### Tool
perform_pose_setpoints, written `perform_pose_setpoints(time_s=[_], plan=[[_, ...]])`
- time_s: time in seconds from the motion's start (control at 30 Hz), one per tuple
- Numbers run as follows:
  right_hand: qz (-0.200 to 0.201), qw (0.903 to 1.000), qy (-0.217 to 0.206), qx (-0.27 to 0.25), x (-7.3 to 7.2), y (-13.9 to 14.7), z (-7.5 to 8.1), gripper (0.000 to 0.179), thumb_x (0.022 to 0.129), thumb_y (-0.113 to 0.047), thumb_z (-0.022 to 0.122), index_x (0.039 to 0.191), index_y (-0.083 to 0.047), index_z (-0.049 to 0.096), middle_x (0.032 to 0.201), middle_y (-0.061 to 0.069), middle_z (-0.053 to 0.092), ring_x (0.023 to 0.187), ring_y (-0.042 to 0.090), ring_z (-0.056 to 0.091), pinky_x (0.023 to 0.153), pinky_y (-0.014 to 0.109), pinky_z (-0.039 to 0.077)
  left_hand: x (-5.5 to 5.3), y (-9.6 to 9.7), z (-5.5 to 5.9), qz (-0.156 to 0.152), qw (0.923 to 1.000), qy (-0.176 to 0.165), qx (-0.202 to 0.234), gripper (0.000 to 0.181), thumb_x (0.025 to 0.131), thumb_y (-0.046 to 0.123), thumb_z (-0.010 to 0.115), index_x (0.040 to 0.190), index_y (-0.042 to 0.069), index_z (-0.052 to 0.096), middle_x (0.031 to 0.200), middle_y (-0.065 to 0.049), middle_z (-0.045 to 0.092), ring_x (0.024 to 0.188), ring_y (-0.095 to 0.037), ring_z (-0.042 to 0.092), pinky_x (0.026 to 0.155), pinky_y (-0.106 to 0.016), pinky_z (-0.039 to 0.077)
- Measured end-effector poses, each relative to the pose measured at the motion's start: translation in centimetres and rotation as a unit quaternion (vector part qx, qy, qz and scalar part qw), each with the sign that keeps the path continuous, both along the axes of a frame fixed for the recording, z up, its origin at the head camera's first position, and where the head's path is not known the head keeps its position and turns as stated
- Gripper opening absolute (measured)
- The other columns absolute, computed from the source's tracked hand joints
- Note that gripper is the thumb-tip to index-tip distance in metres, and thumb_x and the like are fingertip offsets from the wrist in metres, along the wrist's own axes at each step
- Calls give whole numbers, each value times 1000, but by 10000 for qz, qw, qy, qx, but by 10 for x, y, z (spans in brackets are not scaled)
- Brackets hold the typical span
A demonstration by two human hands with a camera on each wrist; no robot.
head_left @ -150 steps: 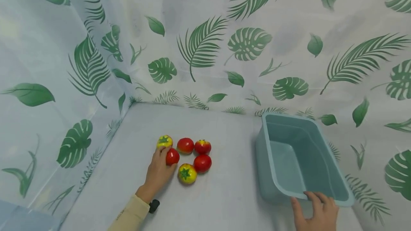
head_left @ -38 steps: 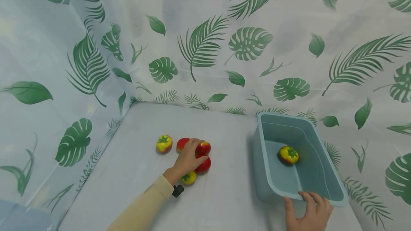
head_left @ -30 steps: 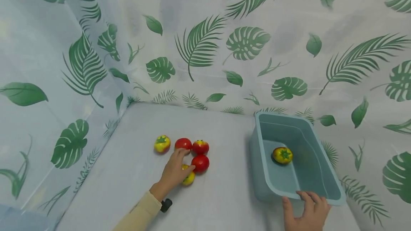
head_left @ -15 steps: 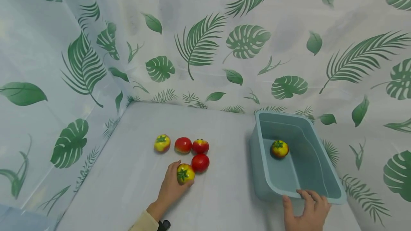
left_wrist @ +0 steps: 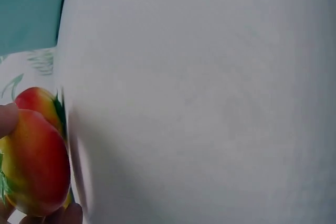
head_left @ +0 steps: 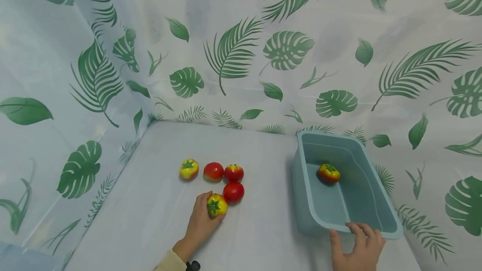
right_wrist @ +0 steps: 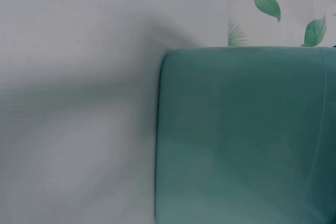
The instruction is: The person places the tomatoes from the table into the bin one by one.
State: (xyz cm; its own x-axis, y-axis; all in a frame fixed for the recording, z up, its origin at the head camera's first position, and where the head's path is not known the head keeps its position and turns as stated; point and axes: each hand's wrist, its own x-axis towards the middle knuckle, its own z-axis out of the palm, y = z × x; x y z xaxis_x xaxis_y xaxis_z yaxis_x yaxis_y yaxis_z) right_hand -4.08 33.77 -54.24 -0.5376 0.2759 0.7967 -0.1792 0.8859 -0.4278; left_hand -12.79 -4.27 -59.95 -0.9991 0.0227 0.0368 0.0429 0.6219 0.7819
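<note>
My left hand [head_left: 201, 223] grips a yellow-and-red tomato [head_left: 217, 205] with a green star-shaped top, fingers on its far side and thumb on its near side. In the left wrist view this tomato [left_wrist: 38, 163] shows its red flank between the fingertips. Beside it lies a red tomato [head_left: 233, 192]; behind are another red tomato [head_left: 213, 171], a red one with a yellow top [head_left: 234, 173] and a yellow one [head_left: 188, 169]. My right hand [head_left: 357, 249] holds the near rim of a blue-green plastic tub [head_left: 308, 204], fingers over the edge. One tomato [head_left: 329, 173] lies inside the tub.
The white table [head_left: 263, 237] runs back to a leaf-patterned curtain [head_left: 241, 66], which also hangs along the left side. In the right wrist view the tub's outer wall [right_wrist: 236, 135] stands on the table. The tub sits at the right, close to the back curtain.
One red-and-yellow tomato from the group now lies in the tub, where it has rolled slightly. My left hand has drawn back from the rear tomatoes and grips the front one. The right hand stays on the rim.
</note>
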Motion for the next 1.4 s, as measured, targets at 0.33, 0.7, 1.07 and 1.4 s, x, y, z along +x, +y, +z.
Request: perform_pose_setpoints(time_s=[0.33, 0.7, 1.07, 1.4], plan=[[23, 10000, 53, -31, -1, 1, 4, 70, 87, -61, 60, 97, 9, 62, 100, 30, 52, 83, 43, 36, 84, 58, 21, 2, -4, 16, 510, 9969, 181, 567, 80, 78, 25, 82, 142, 12, 36, 139, -6, 40, 127, -24, 44, 108, -48, 38], [102, 9999, 63, 59, 0, 0, 6, 70, 89, -60, 58, 96, 10, 62, 97, 29, 52, 78, 41, 34, 75, 56, 19, -21, -5, 43, 470, 9926, 637, 923, 80, 81, 20, 80, 143, 10, 31, 139, -4, 36, 127, -21, 40, 103, -45, 44], [90, 9997, 210, 79, -1, 1, 4, 71, 88, -62, 58, 95, 9, 62, 97, 30, 52, 77, 41, 32, 74, 53, 18, -42, 12, 78, 230, 9869, 936, 1294, 76, 82, 24, 78, 142, 12, 33, 138, -5, 38, 125, -24, 42, 106, -47, 40], [-45, 9999, 149, 5, 1, -3, 4, 74, 88, -65, 57, 97, 9, 61, 100, 31, 51, 85, 47, 35, 78, 56, 19, -54, 30, 93, -132, 9876, 1024, 1186, 75, 82, 24, 77, 143, 12, 35, 137, -4, 41, 123, -22, 45, 103, -45, 45]])
